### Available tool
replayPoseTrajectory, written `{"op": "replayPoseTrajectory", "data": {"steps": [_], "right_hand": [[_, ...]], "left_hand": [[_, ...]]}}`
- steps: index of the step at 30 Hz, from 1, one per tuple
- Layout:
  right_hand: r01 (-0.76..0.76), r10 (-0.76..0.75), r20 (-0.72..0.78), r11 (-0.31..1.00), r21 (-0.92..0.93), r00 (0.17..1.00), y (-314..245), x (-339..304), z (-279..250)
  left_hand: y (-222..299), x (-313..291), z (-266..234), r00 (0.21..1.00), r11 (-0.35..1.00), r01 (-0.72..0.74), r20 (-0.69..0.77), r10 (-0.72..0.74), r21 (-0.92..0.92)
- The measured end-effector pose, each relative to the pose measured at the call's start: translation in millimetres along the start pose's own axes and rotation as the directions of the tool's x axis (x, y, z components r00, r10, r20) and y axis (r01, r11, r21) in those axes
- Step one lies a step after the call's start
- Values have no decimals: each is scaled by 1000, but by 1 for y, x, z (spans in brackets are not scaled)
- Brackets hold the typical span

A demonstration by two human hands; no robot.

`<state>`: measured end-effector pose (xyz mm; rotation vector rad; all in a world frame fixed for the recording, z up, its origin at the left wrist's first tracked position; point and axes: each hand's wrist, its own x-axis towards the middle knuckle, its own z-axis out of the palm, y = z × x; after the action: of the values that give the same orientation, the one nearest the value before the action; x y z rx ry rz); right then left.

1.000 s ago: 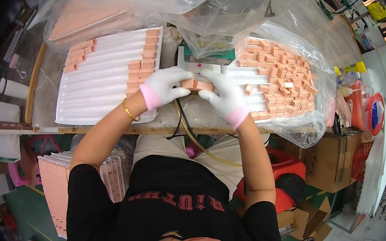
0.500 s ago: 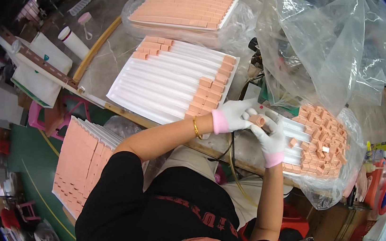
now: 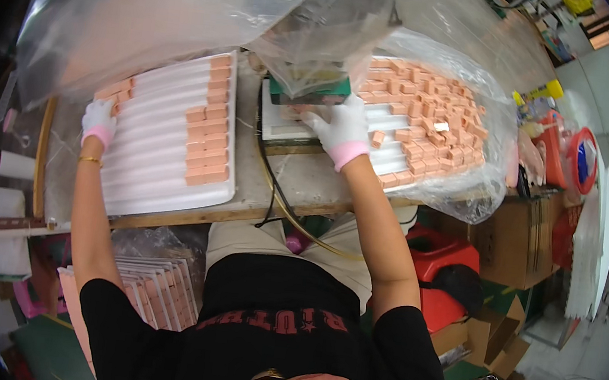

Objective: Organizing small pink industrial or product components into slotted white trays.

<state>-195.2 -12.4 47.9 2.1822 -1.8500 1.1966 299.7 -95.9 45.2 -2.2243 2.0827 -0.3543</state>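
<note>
**Hands parted across the two trays**

Since the earlier frame, the hands have been drawn apart from their shared spot. The left hand, in a white glove with pink cuff, is laid on the left edge of the white grooved tray, next to short rows of pink blocks; whether its grip is spread or pressed together cannot be told. The right hand is rested flat, fingers spread, on a second tray beside the bagged heap of loose pink blocks on the table.
</note>
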Motion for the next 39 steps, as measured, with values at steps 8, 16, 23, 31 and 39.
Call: {"op": "replayPoseTrajectory", "data": {"steps": [8, 16, 23, 31, 39], "right_hand": [[-366, 545, 385, 816, -446, 745, 68, -23, -61], [-533, 251, 492, 599, 598, 834, -2, -24, -57], [-256, 35, 307, 643, 722, 951, -38, -25, -12], [-179, -23, 302, 761, 624, 953, -15, -43, -21], [-18, -11, 121, 972, 235, 993, 32, -14, 11]], "left_hand": [[-5, -1, -8, 975, 951, -189, -161, 152, -244], [168, -75, -58, 955, 186, -102, -44, 294, -977], [265, -116, -90, 907, -15, 23, 14, 421, -1000], [278, -126, -107, 834, -89, -11, -58, 549, -996], [12, 32, 41, 980, 687, -199, -126, 156, -699]]}}
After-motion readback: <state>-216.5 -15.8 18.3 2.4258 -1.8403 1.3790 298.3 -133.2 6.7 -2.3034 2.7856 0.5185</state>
